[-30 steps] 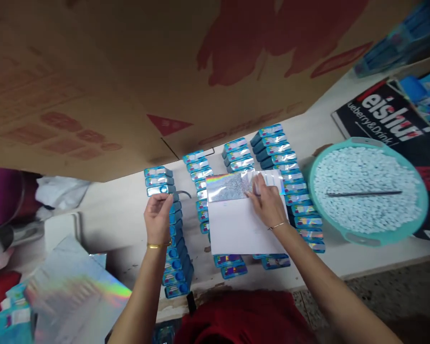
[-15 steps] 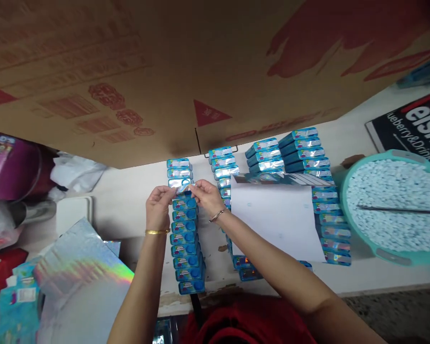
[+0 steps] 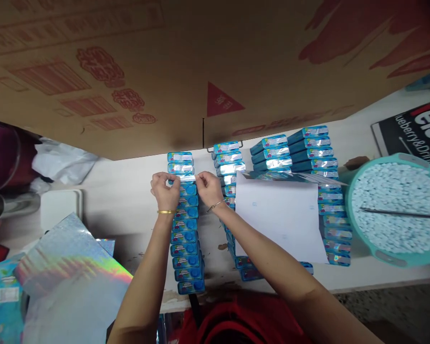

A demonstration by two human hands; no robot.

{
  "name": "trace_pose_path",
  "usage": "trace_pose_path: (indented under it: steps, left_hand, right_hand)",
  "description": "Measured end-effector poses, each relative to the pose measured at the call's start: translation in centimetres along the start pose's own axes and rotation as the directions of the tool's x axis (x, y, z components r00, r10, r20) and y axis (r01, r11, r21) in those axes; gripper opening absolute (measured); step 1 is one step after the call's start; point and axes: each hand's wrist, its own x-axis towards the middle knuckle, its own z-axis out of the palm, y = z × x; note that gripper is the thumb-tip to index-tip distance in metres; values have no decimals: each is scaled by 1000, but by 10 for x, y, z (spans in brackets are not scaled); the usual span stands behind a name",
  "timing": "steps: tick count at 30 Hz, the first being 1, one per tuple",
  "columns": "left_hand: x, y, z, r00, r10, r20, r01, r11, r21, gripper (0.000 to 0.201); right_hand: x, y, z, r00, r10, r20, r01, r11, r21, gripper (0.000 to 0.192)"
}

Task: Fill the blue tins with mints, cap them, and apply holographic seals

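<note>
Silvery holographic sticker strip (image 3: pixel 187 177), centre of frame, pinched at its ends by left hand (image 3: pixel 166 190) and right hand (image 3: pixel 208 188) over small blue tin (image 3: pixel 187 189); best pressed flat, square to edges.

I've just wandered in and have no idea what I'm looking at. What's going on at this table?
A person is pressing a shiny sticker with both hands, left hand and right hand, onto a small blue box in the leftmost row of boxes. The three boxes at the far end carry stickers; the nearer ones are bare. Beside them a white backing sheet lies over other rows, and a teal basin holds pale tablets.
</note>
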Motion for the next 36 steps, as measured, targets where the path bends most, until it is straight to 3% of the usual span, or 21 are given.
trace_pose_path:
  steps: [4, 6, 9, 11, 13, 15, 17, 18, 20, 21, 23, 24, 26, 28, 30, 32, 34, 36]
  left_hand:
    - [-1, -1, 4, 999, -53, 3, 53, 997, 62, 12]
    - [1, -6, 7, 992, -128, -21, 128, 992, -10, 31]
    - [9, -17, 10, 953, -303, 21, 301, 936, -180, 64]
    - [13, -24, 9, 928, -363, 85, 373, 899, -229, 74]
    - [14, -25, 7, 933, -348, 97, 360, 910, -206, 81]
    - [13, -17, 3, 968, -249, 28, 251, 955, -159, 80]
    - [13, 1, 2, 993, -98, -62, 86, 983, -163, 68]
    - [14, 14, 2, 996, -29, -83, 12, 979, -201, 59]
    - [19, 46, 8, 996, 81, -38, -89, 944, -319, 40]
    - [23, 64, 14, 990, 136, 24, -117, 921, -373, 33]
    - [30, 101, 30, 942, 273, 194, -172, 891, -419, 26]
    - [31, 118, 40, 893, 347, 287, -212, 887, -411, 24]
    - [27, 149, 62, 734, 471, 490, -331, 877, -349, 25]
    - [11, 171, 85, 548, 512, 661, -499, 835, -234, 29]
    - [-13, 181, 104, 422, 454, 785, -652, 753, -85, 34]
    - [-38, 180, 118, 400, 378, 835, -738, 673, 48, 32]
    - [-56, 170, 124, 434, 380, 817, -755, 648, 99, 22]
    - [-63, 159, 124, 468, 453, 759, -743, 667, 60, 12]
  right_hand:
    - [3, 8, 5, 993, 107, 52, -109, 993, 44, 21]
    - [2, 11, 6, 984, 171, 58, -174, 984, 48, 20]
    - [-4, 14, 7, 997, 67, 48, -68, 998, 8, 38]
    - [-11, 14, 10, 994, -15, 105, 18, 999, -32, 44]
    - [-17, 7, 12, 974, 29, 224, -2, 993, -118, 48]
    - [-23, -9, 5, 938, 81, 337, -2, 974, -227, 47]
    - [-25, -35, -19, 923, -18, 385, 131, 954, -270, 44]
    - [-25, -49, -38, 922, -130, 365, 238, 933, -270, 41]
    - [-19, -72, -88, 912, -341, 228, 401, 859, -319, 38]
    - [-13, -79, -118, 910, -396, 123, 411, 822, -395, 37]
    - [-1, -76, -178, 902, -418, -109, 294, 779, -554, 36]
    - [4, -67, -204, 897, -404, -180, 228, 771, -594, 35]
    - [7, -37, -241, 927, -324, -189, 147, 778, -611, 32]
    - [-3, -1, -255, 973, -205, -106, 108, 811, -575, 30]
    - [-22, 27, -254, 989, -137, -63, 83, 842, -532, 33]
    - [-41, 42, -248, 989, -121, -90, 54, 844, -533, 38]
    - [-50, 46, -248, 978, -145, -149, 25, 794, -608, 40]
    - [-47, 43, -253, 972, -184, -149, 29, 719, -694, 39]
